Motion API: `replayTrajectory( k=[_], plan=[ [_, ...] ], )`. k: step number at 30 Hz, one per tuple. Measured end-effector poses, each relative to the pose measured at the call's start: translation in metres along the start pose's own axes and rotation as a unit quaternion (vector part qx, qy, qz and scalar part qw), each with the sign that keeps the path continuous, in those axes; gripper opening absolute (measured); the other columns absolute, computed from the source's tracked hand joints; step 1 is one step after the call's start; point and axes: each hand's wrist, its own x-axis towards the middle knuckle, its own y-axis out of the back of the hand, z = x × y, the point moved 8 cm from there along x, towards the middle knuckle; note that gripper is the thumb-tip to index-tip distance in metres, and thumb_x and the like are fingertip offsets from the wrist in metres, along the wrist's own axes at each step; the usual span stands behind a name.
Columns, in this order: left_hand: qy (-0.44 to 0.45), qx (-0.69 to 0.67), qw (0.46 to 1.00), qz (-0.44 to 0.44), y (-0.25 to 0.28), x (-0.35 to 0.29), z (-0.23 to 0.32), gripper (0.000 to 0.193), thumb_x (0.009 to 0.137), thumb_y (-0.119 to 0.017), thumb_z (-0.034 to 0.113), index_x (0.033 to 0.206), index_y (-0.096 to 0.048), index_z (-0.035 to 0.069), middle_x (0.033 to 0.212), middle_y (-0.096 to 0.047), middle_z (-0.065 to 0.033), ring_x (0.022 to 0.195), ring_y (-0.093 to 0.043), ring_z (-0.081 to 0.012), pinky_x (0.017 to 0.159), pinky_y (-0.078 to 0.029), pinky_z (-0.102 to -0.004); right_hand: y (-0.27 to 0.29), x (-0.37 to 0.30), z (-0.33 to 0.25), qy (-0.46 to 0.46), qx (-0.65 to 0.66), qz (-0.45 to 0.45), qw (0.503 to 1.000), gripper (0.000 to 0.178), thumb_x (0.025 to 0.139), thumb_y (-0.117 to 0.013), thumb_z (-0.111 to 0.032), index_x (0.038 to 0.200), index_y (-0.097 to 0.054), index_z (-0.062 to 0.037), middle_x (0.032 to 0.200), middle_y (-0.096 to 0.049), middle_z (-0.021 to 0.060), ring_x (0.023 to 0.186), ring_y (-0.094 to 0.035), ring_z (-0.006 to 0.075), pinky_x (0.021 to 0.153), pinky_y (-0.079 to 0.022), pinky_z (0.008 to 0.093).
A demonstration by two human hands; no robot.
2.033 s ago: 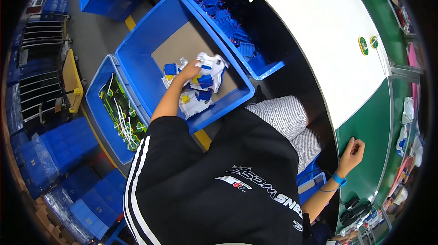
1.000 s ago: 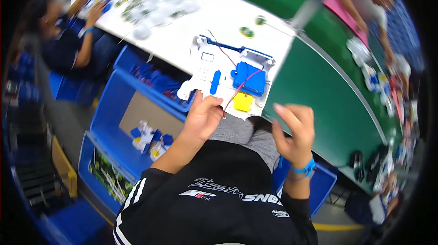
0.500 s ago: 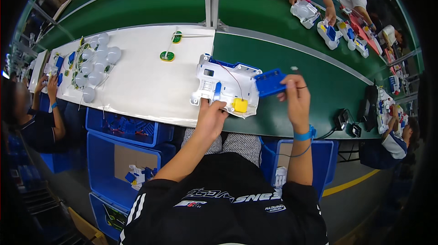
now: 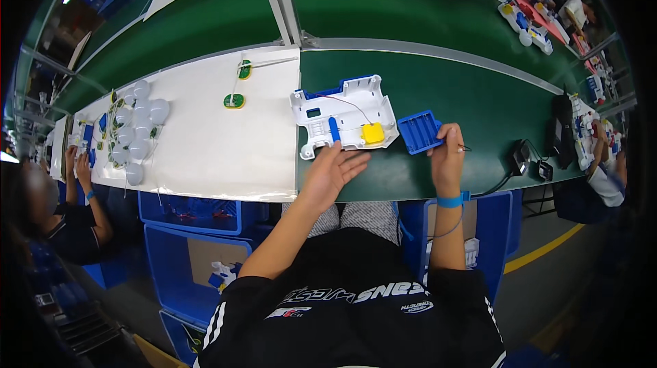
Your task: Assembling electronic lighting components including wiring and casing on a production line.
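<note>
A white plastic housing point(image 4: 352, 104) with a blue edge lies open on the green table, its inside facing up. In it are a blue strip point(image 4: 334, 128), a yellow block point(image 4: 373, 133) and a thin red wire. Below the housing's near edge is my left hand point(image 4: 332, 175), fingers spread and palm partly turned up; whether a fingertip touches the housing I cannot tell. My right hand point(image 4: 448, 159) pinches the right edge of a blue battery holder point(image 4: 419, 132), whose slotted side faces up, just right of the housing.
White bulb-like domes point(image 4: 140, 128) with wires cover part of the white sheet point(image 4: 226, 156) to the left. Two green circuit boards point(image 4: 234, 101) lie behind. Small black devices point(image 4: 521, 157) stand at right. Blue bins point(image 4: 198, 279) sit under the table; co-workers are at both sides.
My left hand has let go of the housing and opened. The battery holder has been turned slotted side up and lowered slightly. The housing has turned a little.
</note>
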Motion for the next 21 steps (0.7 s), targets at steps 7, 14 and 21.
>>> replayTrajectory(
  k=[7,14,21],
  plan=[
    [0.041,0.202,0.977,-0.054,-0.024,-0.029,-0.028,0.056,0.11,-0.039,0.044,0.14,-0.043,-0.003,0.124,-0.064,-0.0218,0.102,-0.071,-0.0303,0.092,-0.058,-0.0411,-0.046,-0.043,-0.003,-0.099,0.063,-0.102,0.988,0.042,0.113,-0.036,-0.041,0.097,-0.055,-0.0071,0.087,-0.057,0.0035,0.073,-0.055,0.0121,0.067,-0.045,0.0264],
    [-0.058,0.2,0.978,-0.022,-0.029,-0.038,-0.007,0.04,0.103,-0.062,0.023,0.136,-0.051,0.004,0.114,-0.066,-0.0113,0.086,-0.071,-0.018,0.062,-0.06,-0.0308,-0.078,-0.062,-0.009,-0.143,-0.065,-0.217,0.963,0.038,0.11,-0.048,-0.036,0.095,-0.061,-0.0032,0.077,-0.057,0.0003,0.061,-0.047,0.005,0.057,-0.039,0.0228],
    [-0.086,0.204,0.97,-0.099,-0.037,-0.07,-0.007,0.036,0.101,-0.067,0.016,0.131,-0.053,0.003,0.115,-0.066,-0.0065,0.104,-0.063,-0.0117,0.094,-0.053,-0.0281,-0.04,-0.058,-0.015,-0.088,0.079,-0.094,0.989,0.026,0.105,-0.061,-0.025,0.094,-0.055,-0.0024,0.067,-0.059,0.006,0.055,-0.054,0.0138,0.052,-0.046,0.0264]
  ],
)
